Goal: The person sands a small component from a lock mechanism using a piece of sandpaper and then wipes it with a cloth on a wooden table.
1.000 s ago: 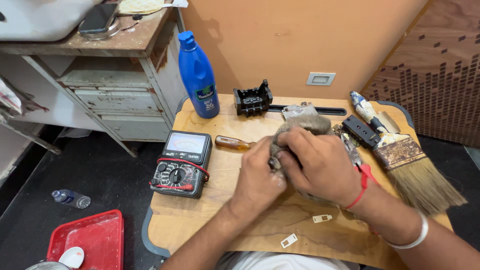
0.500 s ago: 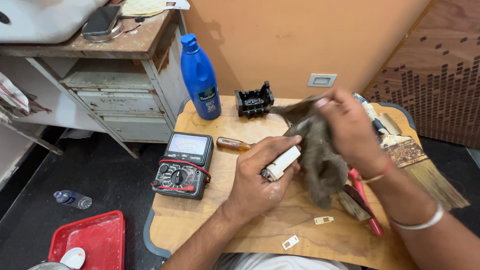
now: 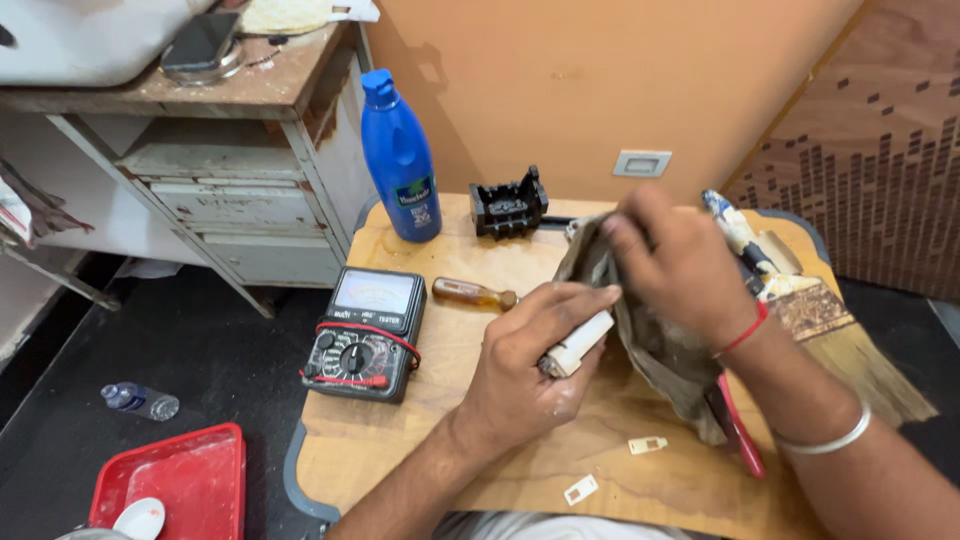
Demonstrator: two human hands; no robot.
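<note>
Beside the blue bottle (image 3: 401, 160), left hand (image 3: 530, 365) gripping a white part (image 3: 578, 343), right hand (image 3: 675, 265) clutching a grey cloth (image 3: 660, 350)

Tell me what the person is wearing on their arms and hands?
Both arms are bare, with no sleeves and no gloves. The right hand has a thin red thread tied round its wrist, and a plain silver bangle sits further up that forearm. The left hand and its wrist wear nothing at all.

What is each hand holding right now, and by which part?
The left hand grips a small white part by its lower end. The right hand pinches a grey rag at its top, letting it hang.
</note>
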